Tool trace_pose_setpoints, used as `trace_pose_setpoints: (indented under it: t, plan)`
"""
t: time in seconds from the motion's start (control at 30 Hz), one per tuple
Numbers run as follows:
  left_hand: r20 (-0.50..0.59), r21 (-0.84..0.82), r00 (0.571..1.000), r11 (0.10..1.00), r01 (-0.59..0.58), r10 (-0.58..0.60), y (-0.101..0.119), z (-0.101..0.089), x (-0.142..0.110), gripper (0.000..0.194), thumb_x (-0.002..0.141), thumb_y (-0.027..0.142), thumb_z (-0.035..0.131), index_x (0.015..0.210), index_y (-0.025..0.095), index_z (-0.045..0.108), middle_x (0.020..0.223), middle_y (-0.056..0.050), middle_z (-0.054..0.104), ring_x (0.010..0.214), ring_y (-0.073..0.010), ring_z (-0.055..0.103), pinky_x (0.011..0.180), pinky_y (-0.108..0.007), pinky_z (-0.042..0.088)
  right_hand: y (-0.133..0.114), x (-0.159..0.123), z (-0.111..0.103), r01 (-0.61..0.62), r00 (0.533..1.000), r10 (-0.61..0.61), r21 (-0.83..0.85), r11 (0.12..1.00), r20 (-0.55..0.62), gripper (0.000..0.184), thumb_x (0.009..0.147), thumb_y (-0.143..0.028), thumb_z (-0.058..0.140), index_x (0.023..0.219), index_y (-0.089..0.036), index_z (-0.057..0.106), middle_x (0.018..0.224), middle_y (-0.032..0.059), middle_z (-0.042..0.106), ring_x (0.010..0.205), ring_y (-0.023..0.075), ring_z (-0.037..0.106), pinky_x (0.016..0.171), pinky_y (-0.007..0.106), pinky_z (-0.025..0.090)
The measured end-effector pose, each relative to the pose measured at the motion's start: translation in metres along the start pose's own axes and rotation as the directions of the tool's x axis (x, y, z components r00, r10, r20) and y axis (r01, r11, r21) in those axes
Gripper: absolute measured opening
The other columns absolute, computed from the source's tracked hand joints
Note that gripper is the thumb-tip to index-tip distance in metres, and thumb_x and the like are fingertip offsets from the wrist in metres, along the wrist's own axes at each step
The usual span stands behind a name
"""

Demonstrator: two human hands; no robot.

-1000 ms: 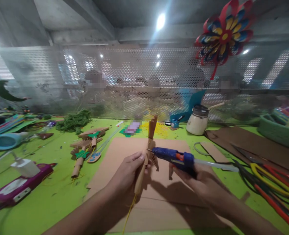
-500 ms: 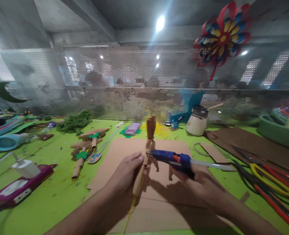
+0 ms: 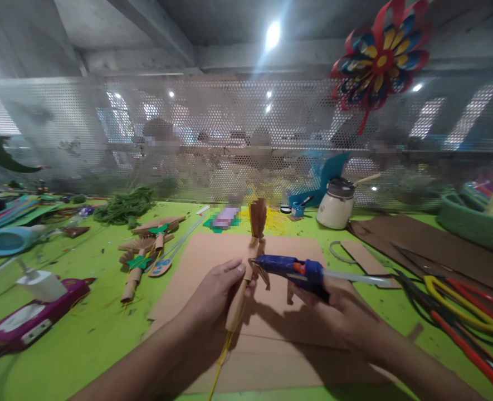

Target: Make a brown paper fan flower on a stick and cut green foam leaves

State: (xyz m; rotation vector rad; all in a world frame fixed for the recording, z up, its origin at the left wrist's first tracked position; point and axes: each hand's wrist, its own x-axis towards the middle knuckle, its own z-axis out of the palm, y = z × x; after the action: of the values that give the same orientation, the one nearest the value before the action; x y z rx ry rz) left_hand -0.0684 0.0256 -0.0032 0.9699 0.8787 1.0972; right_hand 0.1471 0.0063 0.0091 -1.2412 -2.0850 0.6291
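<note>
My left hand (image 3: 219,289) is closed around a rolled brown paper tube (image 3: 237,312) with a fan of pleated paper (image 3: 257,218) at its far end. Yellow string (image 3: 219,367) trails from the tube's near end. In my right hand (image 3: 342,306) is a blue hot glue gun (image 3: 290,269), a clear glue stick (image 3: 355,278) poking out of its back. The gun's nozzle meets or nearly meets the tube just beyond my left fingertips. Under both hands lies brown cardboard (image 3: 204,256).
Similar paper figures with green stars (image 3: 140,263) lie at left, near a purple power strip (image 3: 41,317). At right are scissors with yellow handles (image 3: 459,303), brown sheets (image 3: 430,245) and a cream jar (image 3: 335,209). A perforated metal screen (image 3: 213,128) stands behind the table.
The view has shifted very slightly. Both hands, the paper tube and the glue gun keep nearly the same positions.
</note>
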Motion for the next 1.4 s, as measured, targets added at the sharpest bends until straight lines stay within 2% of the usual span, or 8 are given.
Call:
trace_pose_setpoints:
  t: [0.13, 0.3, 0.5, 0.7, 0.8, 1.0, 1.3, 1.4]
  plan:
    - [-0.005, -0.034, 1.0, 0.999, 0.024, -0.024, 0.001, 0.001, -0.001, 0.014, 0.075, 0.027, 0.065, 0.076, 0.014, 0.06, 0.063, -0.001, 0.057, 0.05, -0.0105, 0.049, 0.049, -0.022, 0.039, 0.001, 0.0, -0.001, 0.024, 1.0, -0.024, -0.005, 1.0, 0.007, 0.023, 0.087, -0.028, 0.047, 0.099, -0.017, 0.065, 0.082, 0.0045, 0.067, 0.073, 0.0192, 0.06, 0.065, 0.027, 0.048]
    - [0.026, -0.023, 0.999, 0.999, 0.046, -0.045, -0.002, -0.002, 0.0, 0.013, 0.077, 0.027, 0.062, 0.077, 0.015, 0.06, 0.063, -0.002, 0.057, 0.051, -0.0114, 0.049, 0.05, -0.023, 0.04, 0.003, -0.001, 0.0, 0.016, 0.999, -0.017, -0.015, 1.0, -0.046, 0.025, 0.089, -0.03, 0.046, 0.095, -0.017, 0.066, 0.075, 0.0033, 0.067, 0.066, 0.0169, 0.06, 0.058, 0.023, 0.048]
    - [0.008, -0.007, 1.0, 1.0, 0.031, -0.03, 0.0, 0.0, -0.001, 0.013, 0.075, 0.026, 0.064, 0.074, 0.013, 0.061, 0.068, -0.003, 0.057, 0.055, -0.0107, 0.049, 0.052, -0.021, 0.04, 0.001, -0.001, -0.002, 0.061, 0.998, -0.061, -0.096, 0.994, 0.0, 0.024, 0.087, -0.032, 0.049, 0.092, -0.018, 0.068, 0.073, 0.0046, 0.068, 0.069, 0.0196, 0.061, 0.062, 0.027, 0.049]
    - [0.012, -0.004, 0.999, 0.999, 0.052, -0.052, 0.003, 0.006, -0.005, 0.013, 0.078, 0.027, 0.059, 0.079, 0.014, 0.06, 0.065, -0.001, 0.054, 0.048, -0.0089, 0.044, 0.047, -0.021, 0.037, 0.001, 0.0, -0.002, 0.047, 0.998, -0.048, -0.023, 0.999, -0.035, 0.024, 0.087, -0.027, 0.047, 0.095, -0.018, 0.067, 0.078, 0.0038, 0.069, 0.068, 0.0179, 0.062, 0.061, 0.024, 0.051]
    - [0.004, 0.007, 0.999, 0.999, 0.039, -0.039, 0.003, 0.007, -0.005, 0.015, 0.077, 0.029, 0.061, 0.076, 0.014, 0.059, 0.059, 0.0, 0.051, 0.047, -0.0089, 0.044, 0.045, -0.02, 0.035, -0.001, 0.0, -0.004, 0.049, 0.999, -0.049, -0.013, 0.999, -0.006, 0.024, 0.087, -0.026, 0.048, 0.098, -0.018, 0.068, 0.08, 0.0037, 0.07, 0.071, 0.0184, 0.063, 0.064, 0.025, 0.051]
    - [0.001, 0.016, 0.998, 0.998, 0.057, -0.057, 0.004, 0.008, -0.007, 0.013, 0.078, 0.028, 0.058, 0.078, 0.016, 0.058, 0.06, 0.0, 0.051, 0.046, -0.011, 0.046, 0.045, -0.023, 0.038, 0.0, 0.0, -0.004, 0.031, 0.999, -0.031, 0.001, 1.0, -0.024, 0.024, 0.088, -0.026, 0.047, 0.097, -0.018, 0.067, 0.082, 0.0036, 0.07, 0.073, 0.018, 0.062, 0.065, 0.025, 0.051]
    - [0.017, 0.066, 1.0, 0.998, 0.012, -0.013, 0.004, 0.006, -0.005, 0.011, 0.076, 0.025, 0.059, 0.071, 0.015, 0.059, 0.062, 0.0, 0.052, 0.051, -0.0101, 0.046, 0.047, -0.021, 0.037, 0.0, 0.0, -0.003, 0.014, 1.0, -0.014, -0.018, 1.0, 0.002, 0.025, 0.087, -0.03, 0.049, 0.101, -0.018, 0.066, 0.082, 0.0032, 0.07, 0.073, 0.0193, 0.063, 0.064, 0.026, 0.051]
    - [0.043, 0.086, 0.999, 0.996, -0.008, 0.004, 0.004, 0.007, -0.006, 0.01, 0.077, 0.023, 0.057, 0.073, 0.014, 0.061, 0.065, -0.001, 0.053, 0.053, -0.0096, 0.046, 0.049, -0.02, 0.037, 0.003, 0.001, 0.0, 0.01, 0.999, -0.012, -0.038, 0.999, -0.034, 0.025, 0.087, -0.032, 0.049, 0.098, -0.017, 0.066, 0.077, 0.0033, 0.069, 0.069, 0.019, 0.062, 0.062, 0.026, 0.049]
